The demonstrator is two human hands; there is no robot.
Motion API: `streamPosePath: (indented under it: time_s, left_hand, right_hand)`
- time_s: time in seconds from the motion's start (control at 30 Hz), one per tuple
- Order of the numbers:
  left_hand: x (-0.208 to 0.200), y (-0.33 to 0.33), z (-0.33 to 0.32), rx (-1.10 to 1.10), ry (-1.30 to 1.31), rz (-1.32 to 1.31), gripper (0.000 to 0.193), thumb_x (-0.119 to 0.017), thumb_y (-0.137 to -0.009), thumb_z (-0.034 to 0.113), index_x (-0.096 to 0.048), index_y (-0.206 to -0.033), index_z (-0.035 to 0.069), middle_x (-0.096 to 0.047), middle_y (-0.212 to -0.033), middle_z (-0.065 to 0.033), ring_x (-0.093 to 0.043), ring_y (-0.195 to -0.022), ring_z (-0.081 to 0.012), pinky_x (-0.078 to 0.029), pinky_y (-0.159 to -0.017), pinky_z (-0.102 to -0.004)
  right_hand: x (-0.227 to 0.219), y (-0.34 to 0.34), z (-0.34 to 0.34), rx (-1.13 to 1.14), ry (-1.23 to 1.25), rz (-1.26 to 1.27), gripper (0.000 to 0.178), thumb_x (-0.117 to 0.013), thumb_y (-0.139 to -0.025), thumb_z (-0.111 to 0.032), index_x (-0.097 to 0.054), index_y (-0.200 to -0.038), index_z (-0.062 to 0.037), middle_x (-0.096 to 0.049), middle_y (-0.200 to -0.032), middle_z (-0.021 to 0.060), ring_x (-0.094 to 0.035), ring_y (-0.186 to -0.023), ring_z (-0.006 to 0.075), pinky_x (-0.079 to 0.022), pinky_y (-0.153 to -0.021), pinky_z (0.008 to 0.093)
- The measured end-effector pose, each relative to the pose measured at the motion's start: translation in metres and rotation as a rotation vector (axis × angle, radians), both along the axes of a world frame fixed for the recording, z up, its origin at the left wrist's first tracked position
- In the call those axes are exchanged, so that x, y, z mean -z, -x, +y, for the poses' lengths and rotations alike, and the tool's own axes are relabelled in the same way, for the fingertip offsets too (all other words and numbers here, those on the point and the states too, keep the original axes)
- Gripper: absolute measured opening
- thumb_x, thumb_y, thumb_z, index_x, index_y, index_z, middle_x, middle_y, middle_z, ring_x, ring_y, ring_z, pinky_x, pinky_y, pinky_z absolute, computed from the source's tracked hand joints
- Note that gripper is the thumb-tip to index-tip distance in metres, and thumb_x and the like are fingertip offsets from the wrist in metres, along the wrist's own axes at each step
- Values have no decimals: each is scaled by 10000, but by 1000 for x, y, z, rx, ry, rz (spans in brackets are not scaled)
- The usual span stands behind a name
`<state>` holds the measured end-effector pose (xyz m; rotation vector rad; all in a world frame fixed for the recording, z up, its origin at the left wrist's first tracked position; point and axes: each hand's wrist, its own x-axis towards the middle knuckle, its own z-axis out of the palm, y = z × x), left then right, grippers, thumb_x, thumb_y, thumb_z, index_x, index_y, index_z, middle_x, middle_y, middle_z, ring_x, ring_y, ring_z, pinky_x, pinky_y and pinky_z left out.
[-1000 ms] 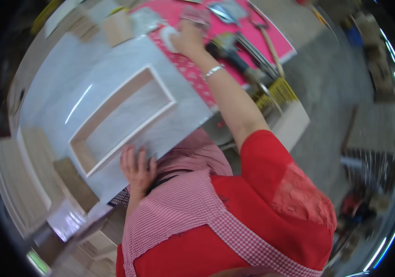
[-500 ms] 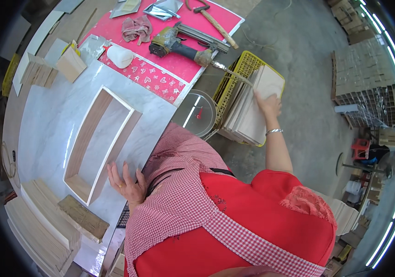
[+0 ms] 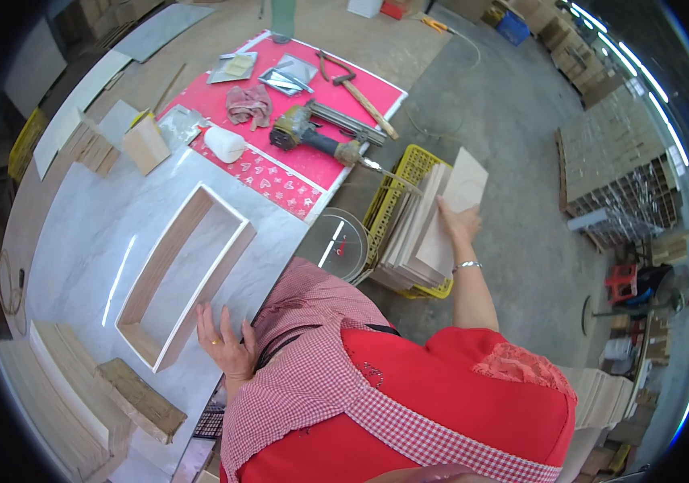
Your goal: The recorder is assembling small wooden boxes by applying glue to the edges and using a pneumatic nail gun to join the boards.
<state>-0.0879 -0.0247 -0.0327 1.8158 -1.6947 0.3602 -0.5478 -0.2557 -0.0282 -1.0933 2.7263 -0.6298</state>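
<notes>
A rectangular wooden frame [image 3: 214, 278] with white edges lies on the pale marbled tabletop [image 3: 78, 249]. My left hand [image 3: 227, 344] rests beside its near side, fingers spread and fingertips at the wood; it grips nothing. Off to the right, my right hand [image 3: 460, 222] is closed on the edge of a thin wooden panel [image 3: 467, 179], which stands tilted above the other boards. Those boards [image 3: 413, 229] lean in a row inside a yellow plastic basket [image 3: 376, 221]. The fingers beneath the panel are partly hidden.
On the pink mat [image 3: 199, 165] lie a nail gun [image 3: 312, 137], a hammer [image 3: 368, 105], a white bottle [image 3: 223, 143] and a rag [image 3: 249, 106]. Stacked wooden strips [image 3: 70, 394] and a worn wooden block [image 3: 140, 398] sit at the near left. A round glass disc [image 3: 335, 245] is beside the basket.
My right hand has raised the panel, tilting it up from the boards in the basket. The view has shifted slightly; my left hand stays by the frame.
</notes>
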Motion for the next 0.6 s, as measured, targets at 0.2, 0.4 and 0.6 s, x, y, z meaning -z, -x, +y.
streamPosePath:
  time_s: [0.2, 0.4, 0.6]
  left_hand:
    - [-6, -3, 35, -51, 51, 196, 359, -691, -805, 60, -611, -1155, 44, -583, -1223, -177, -550, -1156, -382, -408, -985, -481]
    - [-33, -23, 75, -520, 193, 312, 95, -737, -797, 78, -674, -869, 67, -596, -795, -64, -567, -773, -248, -400, -773, -382]
    - [-59, -43, 118, -802, 174, 375, 200, -768, -797, 113, -680, -951, 21, -613, -807, -91, -601, -767, -252, -443, -734, -366]
  right_hand:
    - [-62, -100, -60, -778, 513, -135, 1069, -873, -674, -395, -317, -1458, 71, -454, -1410, 284, -448, -1326, 370, -376, -1097, 420]
    - [-146, -287, -27, -1906, 328, -177, 1122, -881, -605, -290, -276, -1496, 25, -396, -1475, 249, -390, -1376, 374, -323, -1138, 439]
    - [-153, -406, 12, -2511, 174, 66, 1137, -848, -548, -207, -282, -1521, -47, -391, -1504, 195, -362, -1404, 354, -285, -1170, 430]
